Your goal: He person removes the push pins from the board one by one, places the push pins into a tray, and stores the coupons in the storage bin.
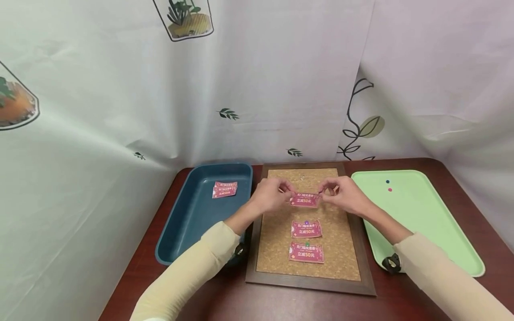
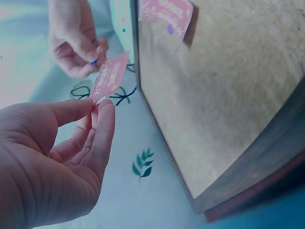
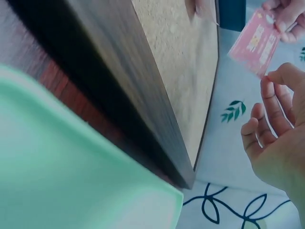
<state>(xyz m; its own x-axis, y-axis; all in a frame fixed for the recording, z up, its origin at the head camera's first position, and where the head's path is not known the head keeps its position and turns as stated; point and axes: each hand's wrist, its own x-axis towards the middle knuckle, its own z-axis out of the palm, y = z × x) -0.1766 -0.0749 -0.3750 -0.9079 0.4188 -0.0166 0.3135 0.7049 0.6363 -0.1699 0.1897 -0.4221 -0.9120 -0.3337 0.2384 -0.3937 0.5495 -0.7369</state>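
My left hand [image 1: 273, 194] pinches the left edge of a pink paper coupon [image 1: 304, 200] between thumb and fingers, held up over the upper part of a framed cork board [image 1: 277, 240]. At the coupon's opposite edge is my right hand [image 1: 343, 192], fingertips right at its corner. A small blue push pin [image 2: 94, 62] shows between the right thumb and finger in the left wrist view. Lower on the board, one coupon [image 1: 306, 229] carries a purple pin [image 1: 307, 222], and below it another coupon [image 1: 306, 254] has a green pin [image 1: 307, 244].
Left of the board stands a dark blue tray [image 1: 164, 243] with overlapping pink coupons [image 1: 225, 189] inside. On the right, a light green tray [image 1: 425, 223] holds a dark blue pin [image 1: 387, 181] and a pink pin [image 1: 390, 190]. A printed white curtain [image 1: 261, 89] hangs behind the table.
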